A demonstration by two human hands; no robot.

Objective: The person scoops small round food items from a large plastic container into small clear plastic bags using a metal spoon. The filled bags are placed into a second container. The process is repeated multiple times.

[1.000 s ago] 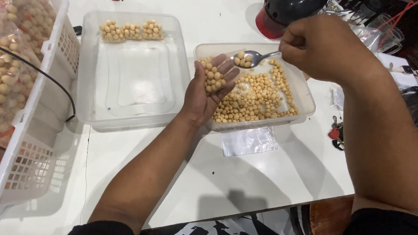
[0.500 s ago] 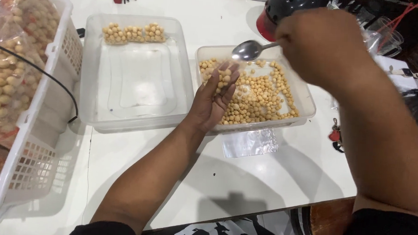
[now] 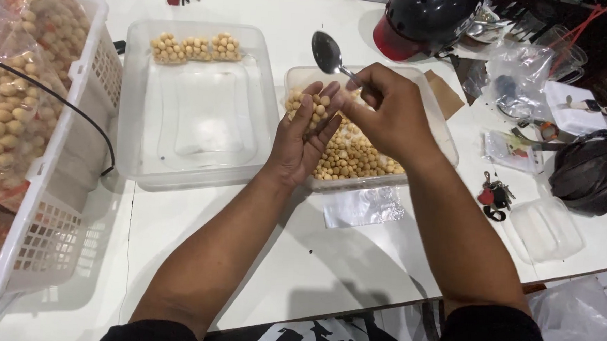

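My left hand (image 3: 303, 142) is cupped upright over a clear plastic tray (image 3: 443, 129) of small round yellow snack balls (image 3: 350, 160) and holds a small clear bag partly filled with them. My right hand (image 3: 386, 114) touches the left hand's fingertips at the bag's mouth and grips a metal spoon (image 3: 329, 56), whose empty bowl points up and to the left. A second, larger clear tray (image 3: 202, 156) to the left holds three filled little bags (image 3: 196, 48) along its far edge.
A white plastic basket (image 3: 53, 200) with big bags of the same balls stands at the left, a black cable across it. A flat clear bag (image 3: 363, 207) lies before the tray. Helmet (image 3: 426, 19), keys (image 3: 495, 198), a dark pouch (image 3: 593, 173) and a small lid (image 3: 545, 229) lie at the right.
The right hand has swung the spoon up out of the tray and come against the left hand's fingertips. The left hand has tilted more upright, closing round the bag.
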